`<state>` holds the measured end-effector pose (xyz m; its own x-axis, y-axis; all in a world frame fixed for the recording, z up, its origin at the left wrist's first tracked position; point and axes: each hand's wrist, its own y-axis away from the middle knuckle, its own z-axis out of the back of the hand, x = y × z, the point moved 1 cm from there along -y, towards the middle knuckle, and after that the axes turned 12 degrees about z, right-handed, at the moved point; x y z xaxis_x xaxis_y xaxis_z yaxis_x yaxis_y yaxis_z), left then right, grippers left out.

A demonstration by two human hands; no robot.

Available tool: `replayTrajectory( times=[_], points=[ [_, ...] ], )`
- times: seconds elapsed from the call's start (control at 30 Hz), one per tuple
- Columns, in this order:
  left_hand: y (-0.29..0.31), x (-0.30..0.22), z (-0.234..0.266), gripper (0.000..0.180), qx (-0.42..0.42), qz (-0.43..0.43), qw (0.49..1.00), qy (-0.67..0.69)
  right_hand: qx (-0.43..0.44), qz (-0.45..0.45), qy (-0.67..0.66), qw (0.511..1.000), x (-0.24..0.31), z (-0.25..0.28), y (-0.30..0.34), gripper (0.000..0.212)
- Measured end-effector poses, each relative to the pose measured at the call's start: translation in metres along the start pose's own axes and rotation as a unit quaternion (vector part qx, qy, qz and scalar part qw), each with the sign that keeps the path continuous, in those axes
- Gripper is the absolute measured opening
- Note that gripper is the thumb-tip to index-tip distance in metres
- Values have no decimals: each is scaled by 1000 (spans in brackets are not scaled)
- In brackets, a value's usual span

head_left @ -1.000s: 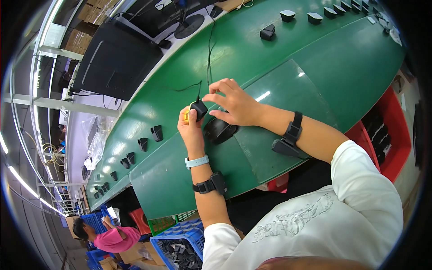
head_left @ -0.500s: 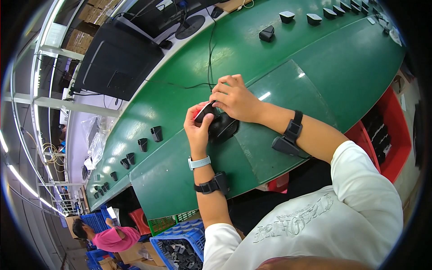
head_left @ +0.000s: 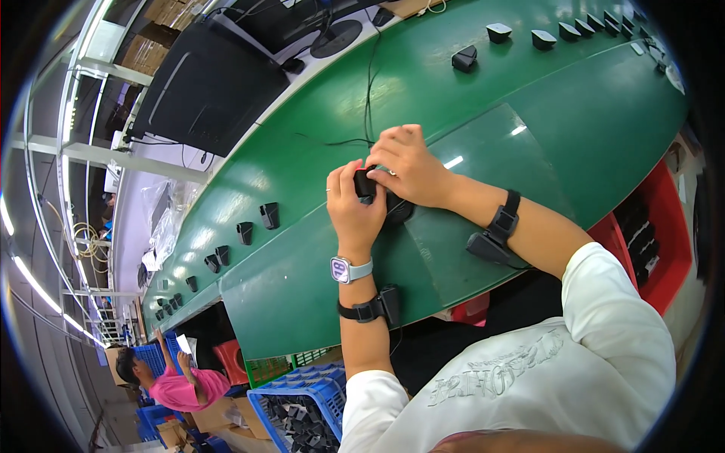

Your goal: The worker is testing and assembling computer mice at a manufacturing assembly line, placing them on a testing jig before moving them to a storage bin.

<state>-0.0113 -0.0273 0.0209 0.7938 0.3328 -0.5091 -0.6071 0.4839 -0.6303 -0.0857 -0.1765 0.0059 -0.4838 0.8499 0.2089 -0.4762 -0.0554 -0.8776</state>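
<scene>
Pinched in the fingers of my left hand (head_left: 356, 210) is a small black plastic housing (head_left: 365, 185) with a red edge or glow at its top. My right hand (head_left: 414, 167) is closed on the other side of the same housing, its thumb and fingertips at the upper end; the exact grip is partly hidden. Just beneath and beside the hands, a larger black device (head_left: 398, 212) sits on the green table (head_left: 302, 317), mostly covered by them. A cable (head_left: 369, 102) runs along the tabletop toward the hands.
Black housings (head_left: 269, 215) stand in a line at left; others (head_left: 544, 39) stand at far right. A clear sheet (head_left: 491, 162) lies under my right forearm. A red bin (head_left: 657, 241) and a blue crate of parts (head_left: 302, 408) flank the table. A person in pink (head_left: 189, 389) works at lower left.
My left hand has turned, so its back and the watch face show and the housing's pale face is out of sight. Both hands stay on the housing. The view has shifted slightly.
</scene>
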Motion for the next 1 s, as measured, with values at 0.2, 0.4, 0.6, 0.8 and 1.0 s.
replayTrajectory(
  times=[0.2,0.4,0.6,0.8,1.0],
  points=[
    [3,-11,22,45,128,277,840,449,-169,-119,-17,978,-26,-16,9,34],
    [36,-46,-17,46,474,247,679,504,-223,-279,-158,921,-51,-5,19,32],
    [44,-45,-31,45,460,239,660,545,-79,-326,-237,912,-53,-18,24,25],
    [34,-47,-33,44,468,166,748,441,-2,-277,-196,941,-39,-6,16,26],
    [36,-31,-19,47,488,254,695,463,7,-275,-239,931,-22,-18,1,22]
  ],
)
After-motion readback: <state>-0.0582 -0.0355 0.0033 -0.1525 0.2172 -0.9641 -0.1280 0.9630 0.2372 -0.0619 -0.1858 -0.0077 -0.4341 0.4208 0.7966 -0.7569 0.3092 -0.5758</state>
